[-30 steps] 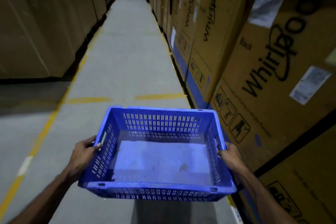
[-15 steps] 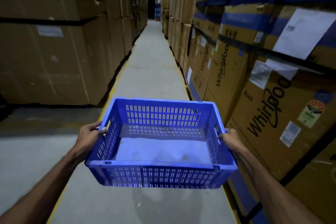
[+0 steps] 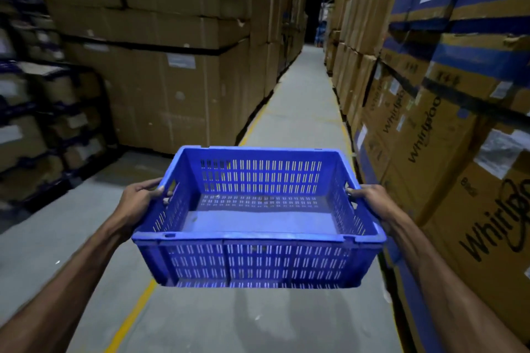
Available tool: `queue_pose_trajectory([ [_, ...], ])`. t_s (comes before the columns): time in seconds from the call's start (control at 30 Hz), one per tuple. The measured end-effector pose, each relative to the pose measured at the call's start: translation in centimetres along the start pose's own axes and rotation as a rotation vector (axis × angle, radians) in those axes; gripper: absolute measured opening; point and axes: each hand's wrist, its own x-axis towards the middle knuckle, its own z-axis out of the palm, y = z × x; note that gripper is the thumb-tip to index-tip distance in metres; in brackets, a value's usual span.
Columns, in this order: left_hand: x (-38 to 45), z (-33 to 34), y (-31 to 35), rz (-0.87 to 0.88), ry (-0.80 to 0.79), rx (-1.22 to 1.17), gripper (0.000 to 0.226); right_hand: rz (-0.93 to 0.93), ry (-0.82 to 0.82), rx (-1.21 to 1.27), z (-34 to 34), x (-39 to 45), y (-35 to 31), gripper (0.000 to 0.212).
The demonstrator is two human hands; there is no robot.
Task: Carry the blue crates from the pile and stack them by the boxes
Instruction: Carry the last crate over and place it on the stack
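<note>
An empty blue slotted plastic crate (image 3: 258, 261) hangs level in front of me above the grey aisle floor. My left hand (image 3: 140, 195) grips the handle slot in its left wall. My right hand (image 3: 370, 198) grips the handle slot in its right wall. Tall brown cardboard boxes (image 3: 447, 146) with black lettering stand close on the right, next to the crate. No crate pile or stack of crates is in view.
More stacked cardboard boxes (image 3: 177, 74) form a wall on the left. Racks with smaller cartons (image 3: 37, 123) fill the far left. A narrow grey aisle (image 3: 304, 112) with a yellow floor line (image 3: 134, 315) runs straight ahead into darkness.
The view has tilted up from the floor to the length of the aisle. The crate stays held in both hands, and the left box wall and racks have come into view.
</note>
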Motion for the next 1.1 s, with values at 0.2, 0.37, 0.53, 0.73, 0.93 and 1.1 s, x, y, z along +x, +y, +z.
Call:
queue_pose_trajectory([
  [0.2, -4.5, -6.6, 0.4, -0.033, 0.172, -0.015, 0.029, 0.025, -0.197, 0.131, 7.3, 3.0, -0.8, 0.036],
  [0.37, -8.3, -12.3, -0.5, -0.034, 0.373, -0.003, 0.036, 0.047, -0.413, 0.196, 14.7, 5.2, -1.5, 0.071],
  [0.53, -13.5, -17.0, -0.6, -0.047, 0.603, -0.089, 0.035, 0.035, -0.568, 0.194, 21.9, 3.5, -4.5, 0.039],
  [0.73, -20.4, -23.6, -1.3, -0.056, 0.795, -0.091, 0.037, 0.031, -0.742, 0.129, 30.4, 0.2, -7.0, 0.014],
  [0.93, -26.6, -30.2, -1.4, -0.059, 0.937, -0.052, 0.037, 0.003, -0.884, 0.064, 39.9, -4.1, -7.8, 0.020],
  [1.1, -30.4, -36.2, -1.3, -0.034, 1.029, -0.066, 0.033, -0.007, -0.940, 0.059, 48.0, -8.6, -8.0, 0.014],
])
